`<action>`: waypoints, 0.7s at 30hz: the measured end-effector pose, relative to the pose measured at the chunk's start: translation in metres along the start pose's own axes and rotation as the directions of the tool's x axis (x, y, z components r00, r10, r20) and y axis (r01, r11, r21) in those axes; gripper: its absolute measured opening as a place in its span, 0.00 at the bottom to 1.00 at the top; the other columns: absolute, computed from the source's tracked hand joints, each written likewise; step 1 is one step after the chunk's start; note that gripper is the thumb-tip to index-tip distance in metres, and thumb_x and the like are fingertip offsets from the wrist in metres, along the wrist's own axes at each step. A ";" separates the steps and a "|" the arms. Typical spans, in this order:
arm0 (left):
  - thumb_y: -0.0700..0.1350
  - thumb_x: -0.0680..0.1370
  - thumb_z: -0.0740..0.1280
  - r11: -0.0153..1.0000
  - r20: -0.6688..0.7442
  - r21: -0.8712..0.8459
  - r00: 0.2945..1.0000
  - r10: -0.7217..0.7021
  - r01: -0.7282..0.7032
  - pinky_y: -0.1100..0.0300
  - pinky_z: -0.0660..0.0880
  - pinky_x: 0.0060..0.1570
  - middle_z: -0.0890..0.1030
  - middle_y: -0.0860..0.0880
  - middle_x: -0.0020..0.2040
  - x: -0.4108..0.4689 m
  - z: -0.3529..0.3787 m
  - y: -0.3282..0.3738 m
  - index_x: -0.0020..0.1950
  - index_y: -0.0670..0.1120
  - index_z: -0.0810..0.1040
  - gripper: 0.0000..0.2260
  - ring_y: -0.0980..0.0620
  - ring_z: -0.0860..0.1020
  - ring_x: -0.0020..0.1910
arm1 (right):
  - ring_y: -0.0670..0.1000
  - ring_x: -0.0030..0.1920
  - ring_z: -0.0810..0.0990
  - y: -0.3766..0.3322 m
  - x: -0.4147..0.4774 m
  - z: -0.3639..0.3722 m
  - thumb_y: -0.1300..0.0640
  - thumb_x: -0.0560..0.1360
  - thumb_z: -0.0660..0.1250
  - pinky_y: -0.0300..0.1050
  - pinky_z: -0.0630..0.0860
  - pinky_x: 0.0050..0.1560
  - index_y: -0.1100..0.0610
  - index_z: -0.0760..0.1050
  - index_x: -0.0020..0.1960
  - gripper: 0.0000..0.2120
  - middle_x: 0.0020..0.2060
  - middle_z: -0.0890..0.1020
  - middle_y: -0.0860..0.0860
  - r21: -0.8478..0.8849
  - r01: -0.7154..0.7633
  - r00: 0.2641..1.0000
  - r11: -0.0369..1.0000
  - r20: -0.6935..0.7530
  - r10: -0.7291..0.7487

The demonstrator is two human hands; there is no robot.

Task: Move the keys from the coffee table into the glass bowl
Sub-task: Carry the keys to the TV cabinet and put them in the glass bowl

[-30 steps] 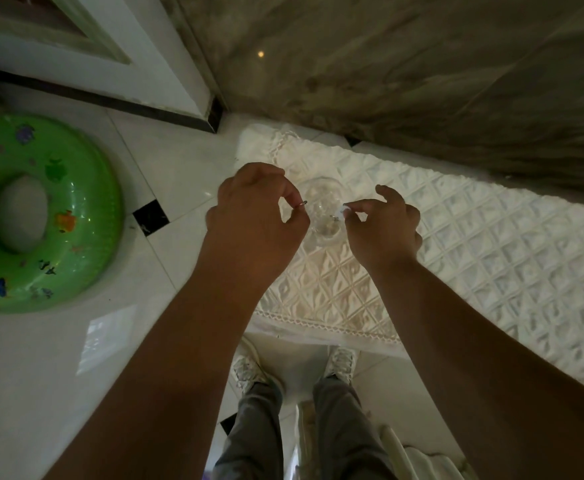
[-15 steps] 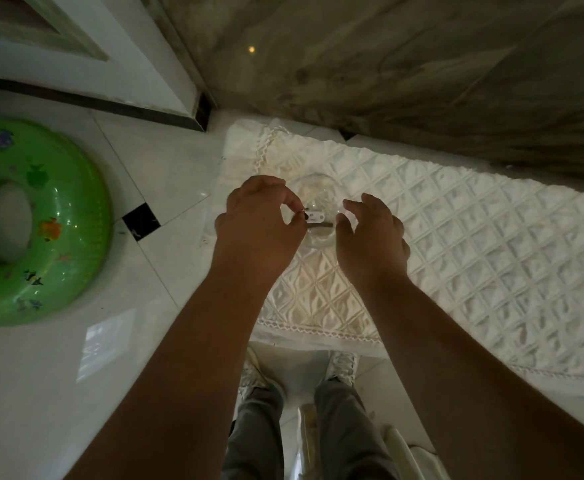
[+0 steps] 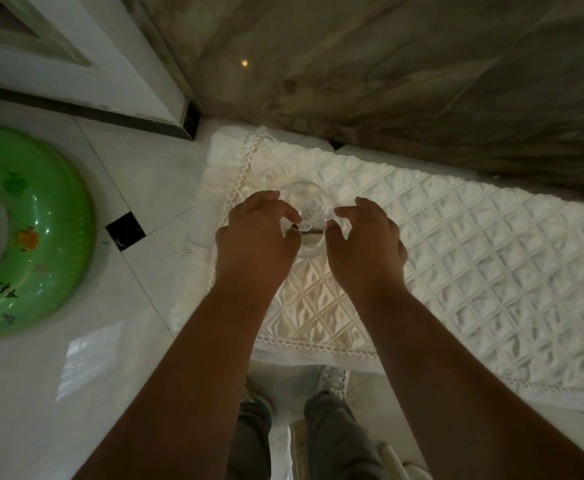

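A small clear glass bowl stands on the coffee table, which is covered by a white quilted cloth. The keys, a thin dark key with a small pale tag, hang level just over the bowl's near rim. My left hand pinches their left end between thumb and forefinger. My right hand meets the right end with thumb and forefinger, its other fingers curled apart. Both hands flank the bowl and hide its sides.
A green inflatable swim ring lies on the pale tiled floor at the left. A dark marble wall runs behind the table. My legs and shoes stand at the table's near edge.
Both hands have sunk toward the bowl with the keys stretched between them. The keys now sit lower, across the bowl's opening. The camera has tilted slightly.
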State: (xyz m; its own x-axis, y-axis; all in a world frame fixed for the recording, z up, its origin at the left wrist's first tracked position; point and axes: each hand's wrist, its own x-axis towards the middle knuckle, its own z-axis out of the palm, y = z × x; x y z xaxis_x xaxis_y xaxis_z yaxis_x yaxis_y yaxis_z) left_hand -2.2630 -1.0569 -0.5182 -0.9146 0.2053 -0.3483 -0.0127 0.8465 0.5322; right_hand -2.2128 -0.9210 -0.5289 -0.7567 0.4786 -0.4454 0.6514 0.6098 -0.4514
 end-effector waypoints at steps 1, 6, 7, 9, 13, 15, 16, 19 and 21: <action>0.48 0.74 0.70 1.000 0.000 -0.009 1.000 -0.001 0.001 0.46 0.68 0.63 0.72 0.57 0.69 0.000 -0.001 0.001 0.52 0.58 0.79 0.08 0.53 0.69 0.67 | 0.51 0.75 0.59 0.001 -0.001 0.000 0.44 0.80 0.59 0.63 0.57 0.72 0.46 0.73 0.69 0.19 0.76 0.64 0.44 0.004 0.000 1.000 1.000 -0.003 0.000; 0.48 0.75 0.69 0.997 0.002 -0.071 1.000 0.023 -0.022 0.43 0.70 0.63 0.73 0.55 0.66 -0.013 -0.015 0.008 0.62 0.55 0.76 0.15 0.52 0.70 0.65 | 0.50 0.75 0.61 0.000 -0.014 -0.003 0.45 0.80 0.60 0.59 0.61 0.72 0.46 0.70 0.70 0.20 0.75 0.66 0.45 0.060 0.000 1.000 0.998 -0.023 0.001; 0.48 0.75 0.69 0.996 0.003 -0.090 1.000 0.029 -0.028 0.43 0.71 0.62 0.73 0.53 0.66 -0.017 -0.019 0.010 0.63 0.54 0.76 0.16 0.51 0.71 0.65 | 0.50 0.74 0.62 -0.002 -0.017 -0.004 0.45 0.79 0.60 0.58 0.63 0.71 0.46 0.70 0.71 0.20 0.74 0.67 0.45 0.085 -0.001 1.000 0.996 -0.018 0.002; 0.48 0.76 0.68 0.993 0.021 -0.116 0.999 0.025 -0.023 0.44 0.71 0.63 0.73 0.51 0.67 -0.025 -0.027 0.014 0.67 0.52 0.74 0.19 0.49 0.72 0.65 | 0.50 0.73 0.65 -0.006 -0.026 -0.010 0.42 0.78 0.61 0.56 0.67 0.68 0.45 0.70 0.71 0.22 0.72 0.70 0.44 0.140 -0.007 1.000 0.990 -0.007 0.008; 0.49 0.78 0.67 0.992 0.033 -0.126 0.999 0.015 -0.011 0.50 0.68 0.66 0.71 0.50 0.70 -0.049 -0.047 0.022 0.72 0.54 0.69 0.23 0.50 0.70 0.68 | 0.48 0.69 0.70 -0.023 -0.047 -0.032 0.36 0.74 0.60 0.55 0.72 0.63 0.42 0.72 0.69 0.25 0.69 0.73 0.42 0.215 -0.016 0.999 0.976 -0.027 0.022; 0.50 0.78 0.66 0.989 0.011 -0.144 1.000 0.021 -0.019 0.53 0.67 0.65 0.71 0.51 0.70 -0.063 -0.062 0.028 0.73 0.54 0.68 0.23 0.51 0.70 0.68 | 0.49 0.69 0.70 -0.033 -0.058 -0.045 0.35 0.73 0.59 0.55 0.72 0.63 0.42 0.71 0.69 0.27 0.69 0.73 0.42 0.245 -0.007 0.999 0.970 -0.040 0.018; 0.51 0.78 0.65 0.989 -0.005 -0.146 1.000 0.027 -0.027 0.54 0.66 0.65 0.71 0.51 0.69 -0.070 -0.071 0.032 0.72 0.55 0.68 0.23 0.51 0.70 0.67 | 0.48 0.69 0.70 -0.039 -0.063 -0.053 0.34 0.72 0.59 0.54 0.72 0.63 0.42 0.70 0.69 0.28 0.69 0.73 0.43 0.253 -0.001 0.999 0.967 -0.047 0.013; 0.51 0.78 0.64 0.986 -0.050 -0.154 0.997 0.052 -0.059 0.58 0.67 0.61 0.73 0.54 0.66 -0.085 -0.101 0.046 0.69 0.56 0.72 0.19 0.54 0.72 0.64 | 0.47 0.67 0.71 -0.054 -0.077 -0.078 0.36 0.72 0.59 0.52 0.72 0.61 0.41 0.70 0.69 0.26 0.69 0.73 0.42 0.272 0.008 0.998 0.962 -0.060 0.009; 0.50 0.78 0.65 0.986 -0.057 -0.155 0.997 0.055 -0.063 0.60 0.67 0.60 0.73 0.54 0.67 -0.093 -0.122 0.058 0.68 0.56 0.73 0.18 0.56 0.72 0.63 | 0.48 0.67 0.71 -0.065 -0.084 -0.098 0.38 0.72 0.60 0.53 0.72 0.61 0.41 0.70 0.69 0.26 0.69 0.72 0.42 0.284 -0.004 0.999 0.959 -0.049 0.019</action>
State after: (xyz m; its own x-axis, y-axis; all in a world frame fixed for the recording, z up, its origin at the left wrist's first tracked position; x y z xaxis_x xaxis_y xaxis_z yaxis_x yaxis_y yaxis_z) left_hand -2.2284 -1.0868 -0.3609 -0.9355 0.2228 -0.2742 -0.0177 0.7454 0.6663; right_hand -2.1969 -0.9392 -0.3862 -0.7461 0.5206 -0.4150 0.6433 0.4032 -0.6508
